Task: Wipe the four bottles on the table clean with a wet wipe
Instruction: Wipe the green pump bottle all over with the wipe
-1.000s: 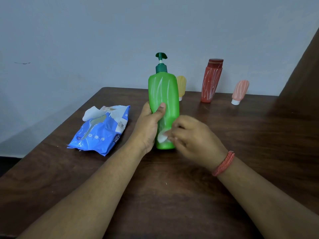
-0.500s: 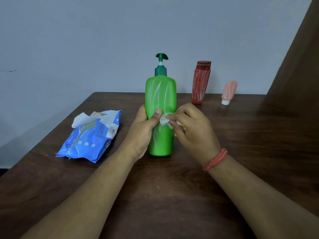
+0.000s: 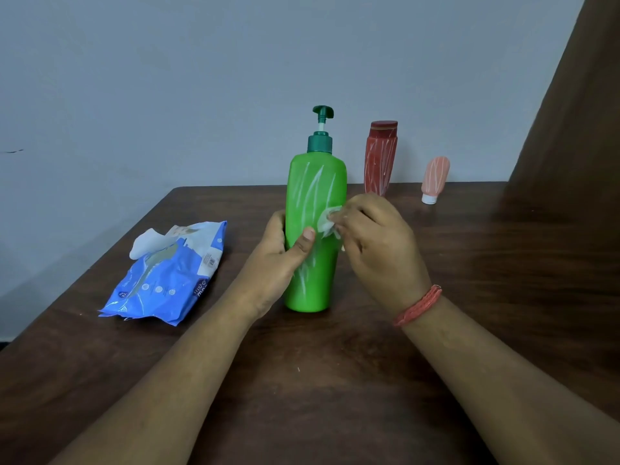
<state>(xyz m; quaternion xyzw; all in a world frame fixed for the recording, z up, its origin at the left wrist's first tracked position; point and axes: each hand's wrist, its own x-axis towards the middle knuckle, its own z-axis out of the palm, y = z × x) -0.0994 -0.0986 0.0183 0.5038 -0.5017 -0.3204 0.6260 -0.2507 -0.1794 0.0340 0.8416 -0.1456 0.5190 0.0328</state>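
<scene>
Wiping of the first bottle is in hand: the left hand grips the upright green pump bottle mid-surface, while right-hand fingers pinch the wet wipe against its streaked front. Next, the remaining white streaks likely need strokes. Wipe pack lettering is only partly legible.

Dark wooden table, grain showing, far edge against the wall. Standing upright near the middle, a green pump bottle streaked with white marks. Behind it to the right, a red bottle, also streaked, and further right a small pink tube, cap down, possibly leaning. Off to the left lies a blue wet-wipe pack, a wipe poking out.
</scene>
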